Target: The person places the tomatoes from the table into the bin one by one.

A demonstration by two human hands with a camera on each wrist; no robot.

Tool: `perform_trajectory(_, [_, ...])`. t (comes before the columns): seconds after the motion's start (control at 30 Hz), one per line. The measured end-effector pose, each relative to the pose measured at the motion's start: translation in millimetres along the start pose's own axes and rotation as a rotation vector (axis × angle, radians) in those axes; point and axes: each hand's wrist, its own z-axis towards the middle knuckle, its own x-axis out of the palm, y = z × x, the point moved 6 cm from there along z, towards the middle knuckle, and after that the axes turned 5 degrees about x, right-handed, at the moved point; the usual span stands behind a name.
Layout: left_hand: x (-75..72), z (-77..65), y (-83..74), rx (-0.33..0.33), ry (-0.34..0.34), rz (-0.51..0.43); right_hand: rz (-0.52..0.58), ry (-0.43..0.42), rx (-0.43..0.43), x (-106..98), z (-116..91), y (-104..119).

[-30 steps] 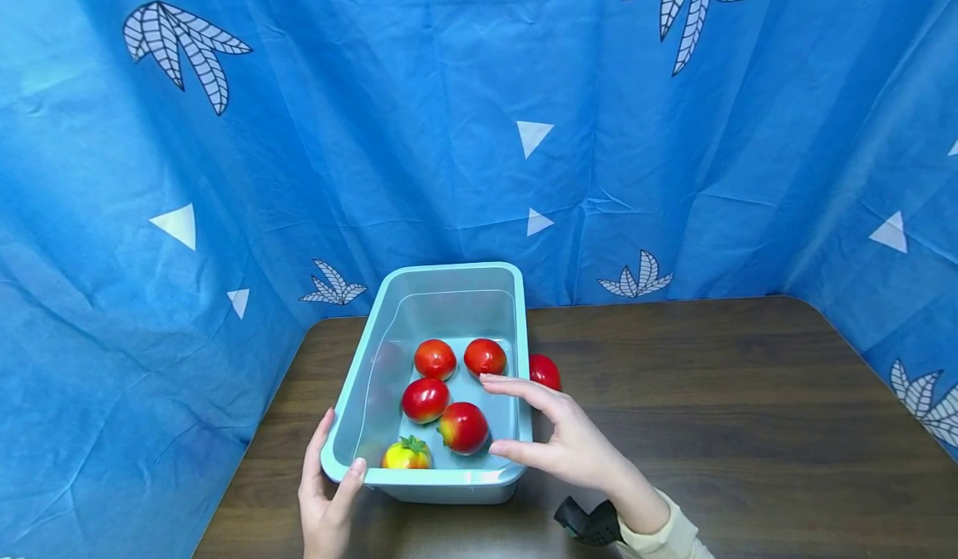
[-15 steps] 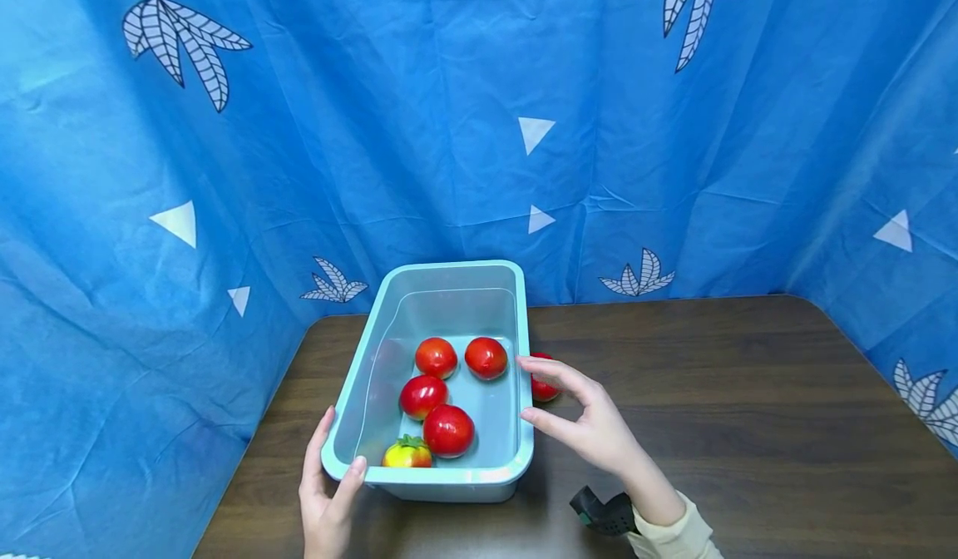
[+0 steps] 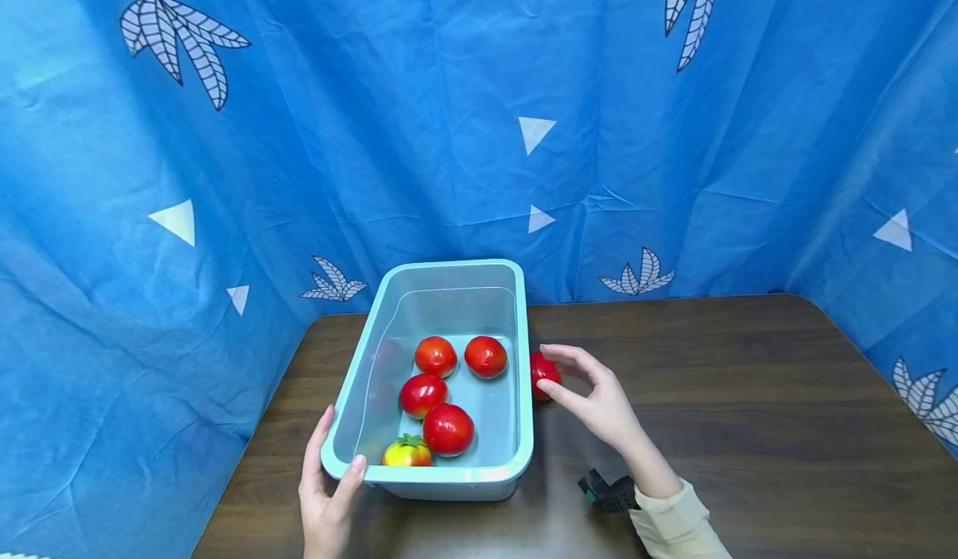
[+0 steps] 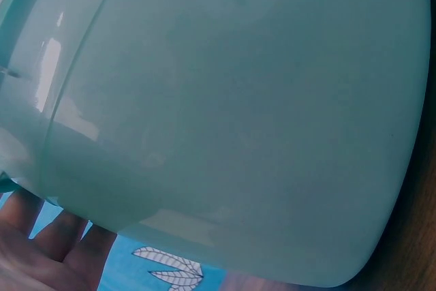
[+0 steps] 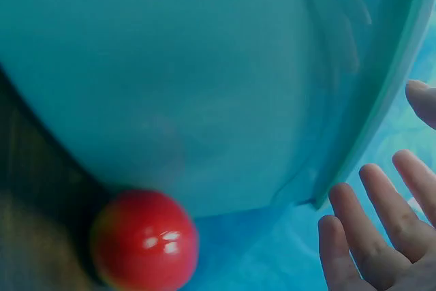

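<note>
A light blue-green plastic bin [image 3: 427, 474] holds several shiny red tomatoes and one yellow-orange tomato [image 3: 407, 452] with a green leafy top. My left hand [image 3: 325, 492] holds the bin's near left corner, thumb on the front rim and fingers along the left side. Beside the bin's right wall, another red tomato [image 3: 542, 374] lies on the table, partly hidden by the rim. Over it hovers my right hand [image 3: 595, 397], thumb and fingers spread apart. In the right wrist view this tomato [image 5: 144, 242] sits against the bin's foot, apart from the fingers.
The bin stands on a dark wooden table [image 3: 733, 426], toward its left side. A blue cloth [image 3: 449, 126] with leaf and triangle prints hangs behind and on both sides. A black wrist camera [image 3: 609, 492] is strapped to my right wrist.
My right hand has moved from over the bin, past its right rim, to the tomato outside. One red tomato inside has rolled left against the yellow one. My left hand has stayed put.
</note>
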Motion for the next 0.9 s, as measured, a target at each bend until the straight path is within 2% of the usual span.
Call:
perform_trajectory(0.27, [-0.6,0.0,-0.1,0.005,-0.006,0.009,0.009,0.007,0.098,2,11,-34])
perform_trajectory(0.37, [-0.9,0.3,0.8,-0.005,-0.007,0.011,-0.011,0.024,0.138,4,11,-31])
perform_trajectory(0.43, [-0.7,0.3,1.4,-0.015,-0.006,0.015,-0.022,0.03,0.162,5,12,-38])
perform_trajectory(0.5, [-1.0,0.2,1.4,-0.016,-0.01,0.013,-0.046,0.035,0.184,8,13,-47])
perform_trajectory(0.6, [-1.5,-0.2,1.1,-0.018,-0.016,0.011,-0.07,0.041,0.206,13,17,-72])
perform_trajectory(0.73, [-1.2,-0.5,0.4,-0.025,-0.018,0.002,-0.088,0.056,0.254,18,17,-82])
perform_trajectory(0.9, [0.2,-0.5,-0.1,-0.046,-0.013,-0.018,-0.106,0.064,0.273,22,17,-89])
